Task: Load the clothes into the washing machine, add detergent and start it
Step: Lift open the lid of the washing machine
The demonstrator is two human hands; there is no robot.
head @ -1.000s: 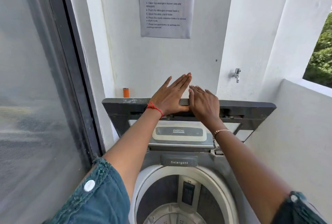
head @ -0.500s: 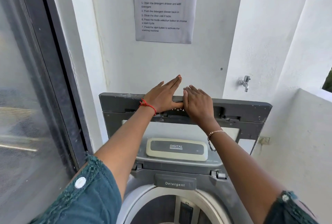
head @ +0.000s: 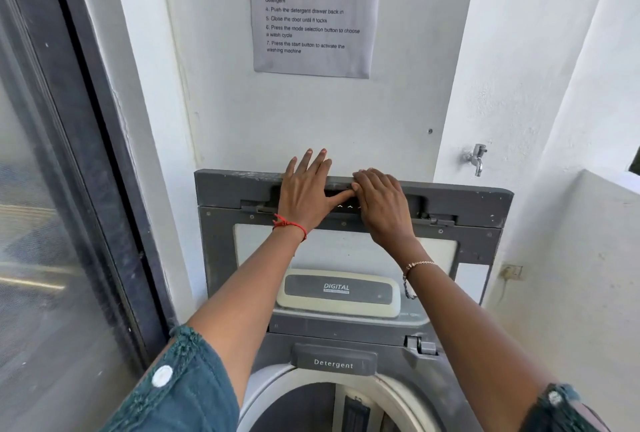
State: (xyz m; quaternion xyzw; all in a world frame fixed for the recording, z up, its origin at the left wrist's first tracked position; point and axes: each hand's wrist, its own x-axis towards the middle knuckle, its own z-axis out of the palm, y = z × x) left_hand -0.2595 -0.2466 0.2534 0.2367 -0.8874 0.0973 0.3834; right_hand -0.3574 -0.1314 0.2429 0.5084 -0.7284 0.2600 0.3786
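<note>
L hand [head: 304, 192] flat, fingers straight, props the raised lid [head: 467, 203] against the wall. R hand [head: 381, 206] is beside it, fingers bent; gripping or just pressing, can't tell. Drum [head: 304, 407] open below, no clothes visible.

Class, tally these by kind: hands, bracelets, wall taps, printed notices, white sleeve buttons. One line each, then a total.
Hands: 2, left hand, right hand
Bracelets: 2, red thread, gold chain
Wall tap: 1
Printed notice: 1
Sleeve buttons: 2, left button, right button
Total: 8
</note>
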